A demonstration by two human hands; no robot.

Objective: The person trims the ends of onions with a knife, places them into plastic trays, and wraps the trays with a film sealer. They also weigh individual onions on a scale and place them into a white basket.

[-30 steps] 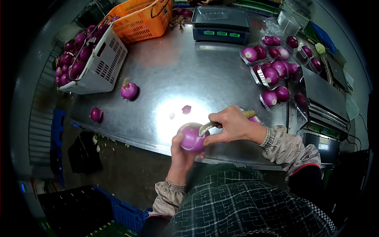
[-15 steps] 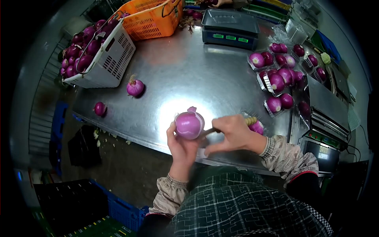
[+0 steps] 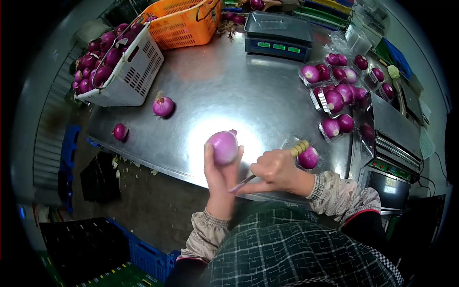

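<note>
My left hand is wrapped round a red onion, held up over the near edge of the table, its pointed end away from me. In my right hand is a knife with a ribbed, light wooden handle. Its thin blade points left, with the tip close to my left wrist and my right thumb stretched out beneath it. Just beyond my right hand lies another red onion with clear plastic around it. Two unwrapped onions, one larger and one smaller, lie on the table's left side.
A white basket heaped with red onions stands at the left, beside an orange basket. At the back is a weighing scale. Several plastic-packed onions sit at the right, by a metal machine.
The knife has swung away from the onion and down towards me, its blade now near my left wrist. My left hand has turned the onion and shifted it slightly left.
</note>
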